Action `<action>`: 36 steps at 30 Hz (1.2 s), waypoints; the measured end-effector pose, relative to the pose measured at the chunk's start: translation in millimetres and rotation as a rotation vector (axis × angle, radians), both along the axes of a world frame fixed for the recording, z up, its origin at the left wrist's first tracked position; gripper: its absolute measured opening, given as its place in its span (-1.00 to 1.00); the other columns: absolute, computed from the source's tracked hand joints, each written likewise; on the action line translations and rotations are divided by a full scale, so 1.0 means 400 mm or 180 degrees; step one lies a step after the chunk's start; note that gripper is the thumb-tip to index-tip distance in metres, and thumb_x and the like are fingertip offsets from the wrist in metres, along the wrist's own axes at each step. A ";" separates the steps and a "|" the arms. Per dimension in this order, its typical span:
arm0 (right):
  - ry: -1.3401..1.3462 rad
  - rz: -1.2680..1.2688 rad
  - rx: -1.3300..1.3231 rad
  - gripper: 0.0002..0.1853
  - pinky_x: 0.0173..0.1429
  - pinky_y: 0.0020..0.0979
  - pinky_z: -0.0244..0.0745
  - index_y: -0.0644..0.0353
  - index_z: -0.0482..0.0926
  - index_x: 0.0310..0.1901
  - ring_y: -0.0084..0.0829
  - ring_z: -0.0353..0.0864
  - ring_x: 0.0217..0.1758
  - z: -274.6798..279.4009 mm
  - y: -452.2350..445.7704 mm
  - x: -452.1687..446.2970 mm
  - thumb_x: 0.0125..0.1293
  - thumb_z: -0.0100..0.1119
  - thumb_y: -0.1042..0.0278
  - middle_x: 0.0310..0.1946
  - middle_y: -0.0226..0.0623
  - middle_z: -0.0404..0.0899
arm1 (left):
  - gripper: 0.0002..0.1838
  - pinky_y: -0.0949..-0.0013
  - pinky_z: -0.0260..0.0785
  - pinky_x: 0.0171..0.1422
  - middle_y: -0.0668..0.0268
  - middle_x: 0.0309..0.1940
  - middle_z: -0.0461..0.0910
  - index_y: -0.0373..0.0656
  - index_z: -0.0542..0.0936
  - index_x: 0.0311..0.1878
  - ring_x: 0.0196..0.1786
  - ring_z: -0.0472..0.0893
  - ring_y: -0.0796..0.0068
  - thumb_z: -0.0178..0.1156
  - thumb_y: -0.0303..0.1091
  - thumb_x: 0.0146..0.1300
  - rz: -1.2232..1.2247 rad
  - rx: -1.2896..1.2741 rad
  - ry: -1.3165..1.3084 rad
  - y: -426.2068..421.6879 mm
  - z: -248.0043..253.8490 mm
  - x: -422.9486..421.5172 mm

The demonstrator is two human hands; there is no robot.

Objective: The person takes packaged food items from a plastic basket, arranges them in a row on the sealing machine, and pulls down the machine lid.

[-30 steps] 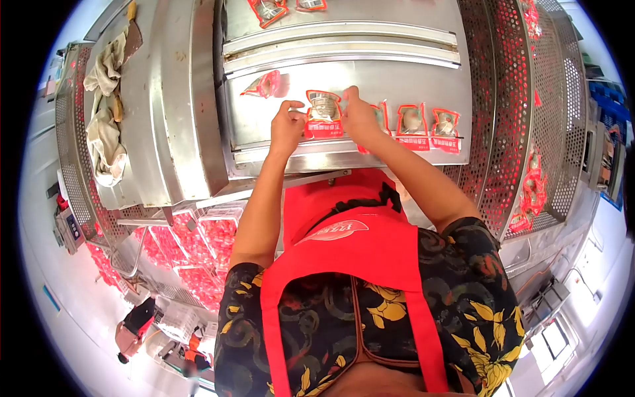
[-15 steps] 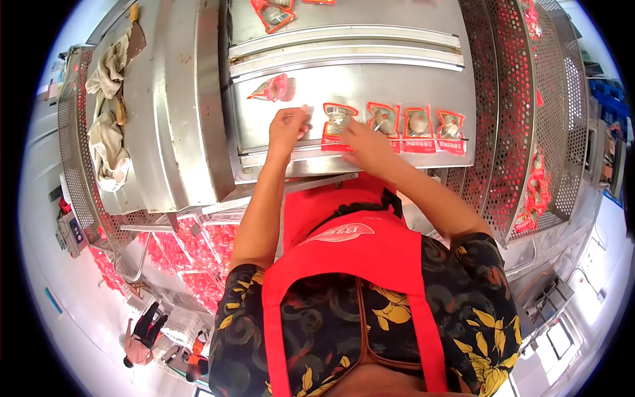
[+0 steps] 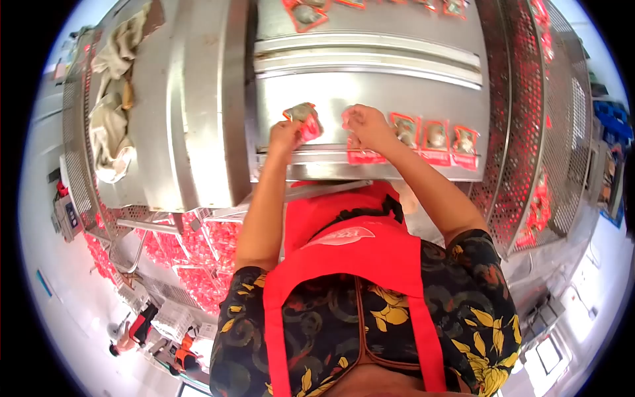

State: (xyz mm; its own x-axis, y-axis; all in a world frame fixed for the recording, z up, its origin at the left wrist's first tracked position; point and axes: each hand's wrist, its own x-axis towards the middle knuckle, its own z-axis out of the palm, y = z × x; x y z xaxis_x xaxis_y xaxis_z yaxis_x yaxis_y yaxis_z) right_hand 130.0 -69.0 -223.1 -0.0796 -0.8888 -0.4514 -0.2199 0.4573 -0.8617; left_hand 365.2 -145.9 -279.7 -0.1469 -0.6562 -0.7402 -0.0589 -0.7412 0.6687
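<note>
My left hand (image 3: pixel 285 137) is closed on a red-edged food packet (image 3: pixel 303 119) at the left of the metal work surface (image 3: pixel 331 89). To its right, my right hand (image 3: pixel 369 124) has its fingers curled above another packet (image 3: pixel 365 157), which it partly covers; whether it grips anything is hidden. Beyond my right hand, a row of packets runs along the front strip: one beside my wrist (image 3: pixel 405 129), one in the middle (image 3: pixel 435 140) and one at the right end (image 3: pixel 465 147).
More packets (image 3: pixel 307 14) lie beyond the metal rails (image 3: pixel 367 56). Perforated metal bins (image 3: pixel 516 132) with red packets stand at the right. A cloth (image 3: pixel 109 126) lies on the left ledge. Crates of red packets (image 3: pixel 202 264) are below left. Two people (image 3: pixel 132 331) are far off at lower left.
My left hand has taken hold of the packet that lay alone at the left, now turned and nearer the front. My right hand has shifted slightly right. The view has shifted too.
</note>
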 end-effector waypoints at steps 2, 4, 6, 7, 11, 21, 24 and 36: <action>-0.0385 0.0011 0.0309 -0.76 -0.69 -0.39 0.30 0.23 0.47 0.03 -0.45 0.49 -0.70 -0.029 -0.064 0.045 0.37 0.06 0.38 -0.42 -0.28 0.61 | -0.82 0.49 0.41 -0.47 0.34 -0.55 0.54 -0.23 0.54 -0.35 -0.52 0.53 0.58 0.32 -0.36 0.11 -0.0378 -0.0339 -0.0400 -0.006 -0.031 0.021; -0.0652 0.0050 0.0833 -0.73 -0.69 -0.40 0.26 0.22 0.44 0.04 -0.45 0.47 -0.70 -0.046 -0.100 0.088 0.31 0.10 0.48 -0.50 -0.19 0.57 | -0.84 0.48 0.38 -0.50 0.35 -0.56 0.53 -0.22 0.54 -0.34 -0.54 0.52 0.59 0.32 -0.39 0.11 -0.0279 -0.0523 -0.0360 0.025 -0.003 0.001; -0.0748 0.0043 0.1060 -0.64 -0.70 -0.43 0.19 0.26 0.41 0.08 -0.46 0.41 -0.72 -0.077 -0.121 0.103 0.24 0.14 0.55 -0.54 -0.20 0.55 | -0.89 0.46 0.40 -0.49 0.33 -0.53 0.55 -0.24 0.54 -0.33 -0.53 0.53 0.59 0.29 -0.47 0.14 -0.0113 -0.0514 0.0010 0.033 -0.006 -0.002; -0.0753 0.0109 0.0998 -0.64 -0.70 -0.43 0.19 0.26 0.41 0.08 -0.46 0.41 -0.72 -0.077 -0.129 0.097 0.24 0.14 0.55 -0.54 -0.20 0.55 | -0.91 0.45 0.41 -0.48 0.31 -0.51 0.57 -0.26 0.54 -0.32 -0.52 0.54 0.58 0.27 -0.51 0.14 -0.0086 -0.0442 0.0141 0.027 0.004 0.001; -0.0963 -0.0212 0.1179 -0.56 -0.67 -0.47 0.16 0.35 0.38 0.08 -0.50 0.38 -0.69 -0.089 -0.135 0.086 0.13 0.20 0.60 -0.55 -0.19 0.54 | -0.92 0.43 0.44 -0.45 0.30 -0.47 0.60 -0.26 0.57 -0.29 -0.47 0.56 0.57 0.25 -0.57 0.14 -0.0345 -0.0405 0.0168 0.014 0.055 0.017; 0.1358 -0.0469 -0.0437 -0.67 -0.32 -0.27 0.51 0.21 0.36 -0.15 -0.24 0.65 -0.43 -0.101 -0.059 0.116 0.07 0.25 0.62 -0.51 -0.19 0.61 | -0.62 0.41 0.48 -0.22 0.25 -0.39 0.68 -0.25 0.51 0.01 -0.34 0.65 0.46 0.21 -0.60 0.06 -0.1303 -0.1369 -0.0799 -0.028 0.027 0.028; 0.1390 -0.0402 -0.0336 -0.67 -0.31 -0.25 0.51 0.22 0.35 -0.16 -0.22 0.65 -0.43 -0.077 -0.043 0.123 0.06 0.23 0.63 -0.51 -0.17 0.60 | -0.63 0.42 0.47 -0.29 0.23 -0.36 0.68 -0.23 0.52 -0.04 -0.38 0.63 0.47 0.30 -0.62 0.03 -0.1509 -0.1318 -0.0972 -0.044 0.056 0.025; 0.0939 -0.0654 0.0076 -0.67 -0.22 -0.12 0.51 0.27 0.30 -0.08 -0.04 0.65 -0.27 -0.009 -0.018 0.137 0.13 0.14 0.62 -0.40 0.06 0.58 | -0.61 0.54 0.45 -0.18 0.31 -0.31 0.60 -0.25 0.51 0.06 -0.29 0.56 0.58 0.10 -0.74 0.15 -0.1792 -0.1663 -0.0568 -0.084 0.036 0.020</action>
